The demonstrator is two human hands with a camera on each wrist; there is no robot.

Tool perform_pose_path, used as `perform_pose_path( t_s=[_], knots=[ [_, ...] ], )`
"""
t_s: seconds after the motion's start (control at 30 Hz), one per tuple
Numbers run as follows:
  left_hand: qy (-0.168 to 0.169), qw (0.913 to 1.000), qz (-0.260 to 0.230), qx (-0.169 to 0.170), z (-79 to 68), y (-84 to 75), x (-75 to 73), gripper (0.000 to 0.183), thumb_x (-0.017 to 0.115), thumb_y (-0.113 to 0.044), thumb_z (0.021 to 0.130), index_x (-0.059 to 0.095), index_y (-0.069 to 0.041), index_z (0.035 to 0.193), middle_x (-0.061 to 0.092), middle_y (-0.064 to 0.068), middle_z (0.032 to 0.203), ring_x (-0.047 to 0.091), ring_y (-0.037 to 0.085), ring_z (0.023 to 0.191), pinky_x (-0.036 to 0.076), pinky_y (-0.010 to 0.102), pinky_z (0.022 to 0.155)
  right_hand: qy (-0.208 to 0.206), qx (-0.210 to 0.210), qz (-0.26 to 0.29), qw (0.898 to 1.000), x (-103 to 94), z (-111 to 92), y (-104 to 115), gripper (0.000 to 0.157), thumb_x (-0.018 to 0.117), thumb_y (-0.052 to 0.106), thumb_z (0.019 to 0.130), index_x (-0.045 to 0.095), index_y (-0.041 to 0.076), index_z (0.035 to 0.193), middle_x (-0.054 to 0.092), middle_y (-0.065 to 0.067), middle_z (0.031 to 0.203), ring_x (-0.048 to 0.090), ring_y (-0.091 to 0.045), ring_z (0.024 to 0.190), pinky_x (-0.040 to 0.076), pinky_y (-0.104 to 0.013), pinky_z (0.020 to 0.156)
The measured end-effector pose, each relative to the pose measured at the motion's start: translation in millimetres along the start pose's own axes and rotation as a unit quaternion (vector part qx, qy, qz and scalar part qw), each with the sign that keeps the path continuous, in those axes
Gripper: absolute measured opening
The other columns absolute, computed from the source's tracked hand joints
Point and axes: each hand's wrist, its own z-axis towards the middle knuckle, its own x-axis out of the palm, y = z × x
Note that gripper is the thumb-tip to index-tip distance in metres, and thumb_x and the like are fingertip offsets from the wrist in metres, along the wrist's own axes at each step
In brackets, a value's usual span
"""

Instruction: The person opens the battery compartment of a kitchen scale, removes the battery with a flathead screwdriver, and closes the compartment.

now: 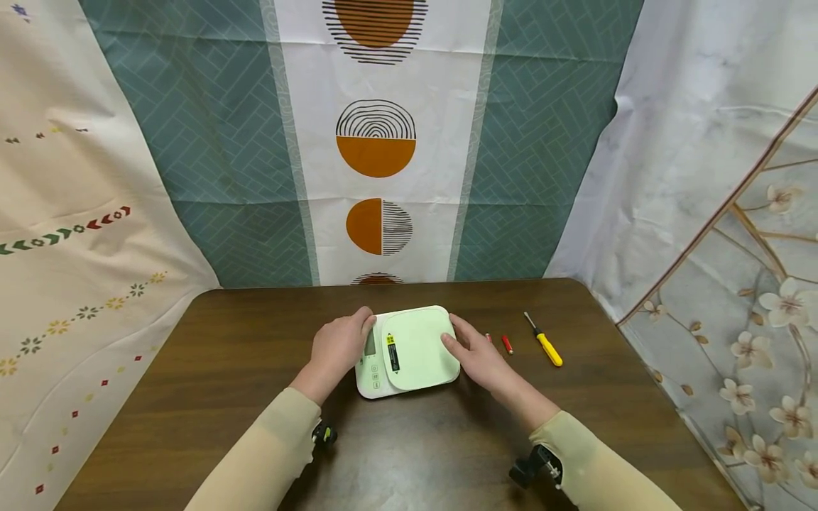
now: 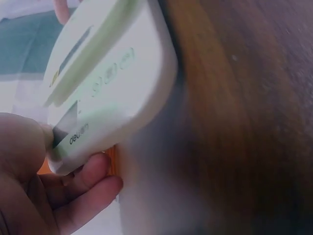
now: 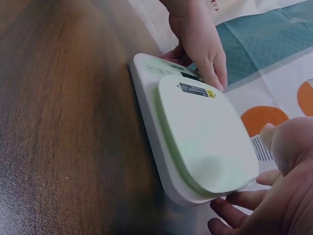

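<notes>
A pale green and white kitchen scale [image 1: 418,355] is between the two hands, with a dark label strip on its platform and a display and buttons at its left end. My left hand [image 1: 339,348] grips the display end; in the left wrist view the thumb lies on top and the fingers are curled beneath the scale [image 2: 132,93]. At the opposite end, my right hand [image 1: 482,362] holds the edge. Its fingers reach under the rim in the right wrist view, the thumb above the platform. The scale's underside is hidden.
On the brown wooden table [image 1: 255,369], right of the scale, lies a yellow-handled screwdriver [image 1: 548,348]. Two small red cylinders, which look like batteries, lie nearer the right hand; one cylinder [image 1: 508,345] shows fully, the other is partly hidden. Patterned cloths hang behind and at both sides.
</notes>
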Motion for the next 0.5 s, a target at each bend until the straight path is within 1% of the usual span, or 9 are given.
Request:
perform_pose_path(
  t_s=[0.13, 0.27, 0.37, 0.5],
  knots=[
    [0.023, 0.9997, 0.007, -0.006, 4.3, 4.4, 10.1, 0.031, 0.051, -0.037, 0.119, 0.067, -0.016, 0.137, 0.065, 0.002, 0.088, 0.059, 0.024, 0.077, 0.052, 0.042, 0.068, -0.010, -0.001, -0.030, 1.000, 6.9, 3.1, -3.0, 0.073, 0.062, 0.036, 0.116, 0.031, 0.005, 0.174, 0.037, -0.019, 0.175, 0.041, -0.044, 0.157, 0.038, -0.060, 0.125],
    [0.034, 0.9993, 0.013, -0.012, 5.4, 5.9, 14.7, 0.031, 0.052, -0.036, 0.119, 0.067, -0.014, 0.135, 0.062, 0.002, 0.084, 0.059, 0.025, 0.077, 0.053, 0.044, 0.070, -0.015, 0.000, -0.079, 0.997, 11.5, 3.7, -4.5, 0.071, 0.064, 0.037, 0.114, 0.037, 0.007, 0.172, 0.045, -0.019, 0.170, 0.052, -0.043, 0.150, 0.043, -0.061, 0.121],
    [0.037, 0.9990, 0.020, -0.013, 5.4, 6.1, 16.8, 0.033, 0.052, -0.035, 0.119, 0.068, -0.012, 0.136, 0.063, 0.004, 0.087, 0.060, 0.025, 0.080, 0.055, 0.045, 0.073, -0.014, 0.002, -0.114, 0.993, 12.5, 3.3, -4.8, 0.071, 0.065, 0.040, 0.113, 0.041, 0.007, 0.171, 0.048, -0.019, 0.169, 0.051, -0.041, 0.152, 0.041, -0.061, 0.123],
    [0.046, 0.9985, 0.026, -0.017, 7.7, 7.3, 21.4, 0.035, 0.053, -0.035, 0.119, 0.069, -0.011, 0.137, 0.068, 0.008, 0.098, 0.062, 0.026, 0.086, 0.059, 0.048, 0.079, -0.010, 0.008, -0.145, 0.989, 13.1, 2.7, -3.9, 0.071, 0.066, 0.043, 0.112, 0.043, 0.008, 0.169, 0.048, -0.020, 0.169, 0.045, -0.040, 0.156, 0.037, -0.062, 0.125]
  ],
)
